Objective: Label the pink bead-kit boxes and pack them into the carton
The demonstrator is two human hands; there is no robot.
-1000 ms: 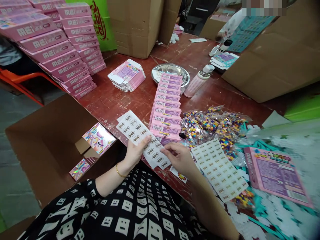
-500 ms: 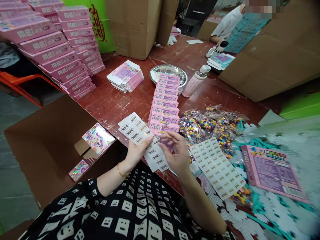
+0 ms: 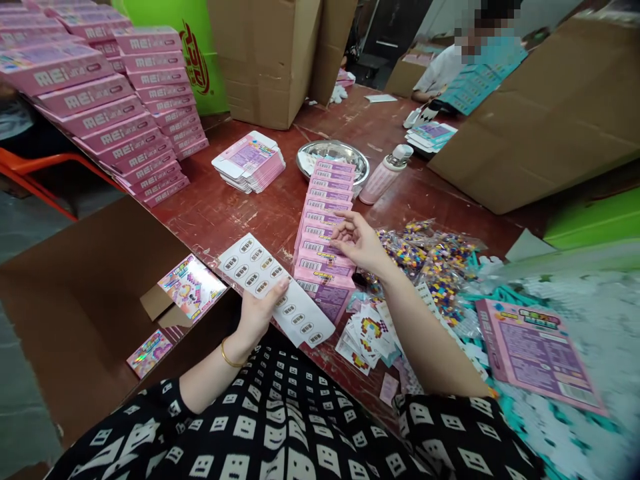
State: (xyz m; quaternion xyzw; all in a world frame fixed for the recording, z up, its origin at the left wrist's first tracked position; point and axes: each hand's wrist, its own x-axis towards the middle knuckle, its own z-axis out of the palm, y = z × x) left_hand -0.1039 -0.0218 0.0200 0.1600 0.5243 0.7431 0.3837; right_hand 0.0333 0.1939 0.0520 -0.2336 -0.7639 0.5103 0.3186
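My left hand [image 3: 261,308] grips a white sheet of oval stickers [image 3: 295,313], thumb on top, near the table's front edge. My right hand [image 3: 357,243] is over an overlapping row of pink boxes [image 3: 320,293]. Its fingers are bent together at one box's printed side; anything between them is too small to make out. Right of the row lie several small picture cards [image 3: 367,333] and clear bags of colourful beads [image 3: 440,260]. Another sticker sheet [image 3: 431,297] is partly hidden beneath my right forearm.
Pink boxes are stacked high [image 3: 115,120] at left, above an open carton [image 3: 75,293]. Flat cartons [image 3: 250,160], a metal bowl [image 3: 361,155] and a bottle [image 3: 387,175] stand behind. One pink box [image 3: 543,353] lies at right. Across the table is another person [image 3: 440,70].
My right hand has left the sticker sheet and moved up and forward to the row of boxes. The left hand has drawn the sheet slightly left and down.
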